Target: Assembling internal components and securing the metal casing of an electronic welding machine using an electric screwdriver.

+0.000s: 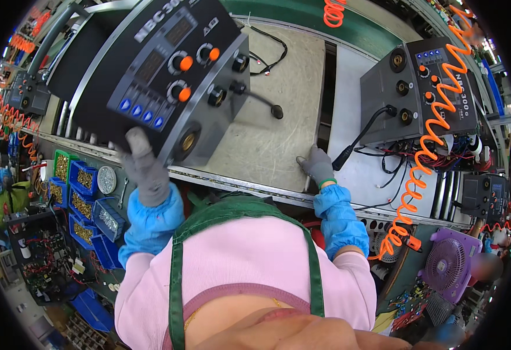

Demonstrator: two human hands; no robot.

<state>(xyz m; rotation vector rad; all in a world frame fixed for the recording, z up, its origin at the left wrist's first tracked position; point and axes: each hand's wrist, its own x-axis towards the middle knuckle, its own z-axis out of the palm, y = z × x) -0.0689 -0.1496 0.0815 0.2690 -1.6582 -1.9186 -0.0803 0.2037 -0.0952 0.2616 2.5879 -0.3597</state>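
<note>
A large dark welding machine [168,70] with orange-tipped knobs, blue buttons and sockets stands tilted in the picture at the upper left. My left hand [146,169], in a grey glove, is at its lower front corner, with fingers against the front panel; the far fingers are partly hidden and blurred. A short black cable [261,100] sticks out of one socket. Under the machine lies a scratched, pale board [278,140]. At this board's near right corner, my gloved right hand [319,165] grips the edge, with fingers on top. Blue sleeves cover both forearms.
A second welding machine [404,93] stands on a white board [348,87] at the right, its wires exposed. An orange coiled hose [427,154] hangs before it. Blue bins [82,204] of small metal parts sit left, a purple fan [446,261] lower right.
</note>
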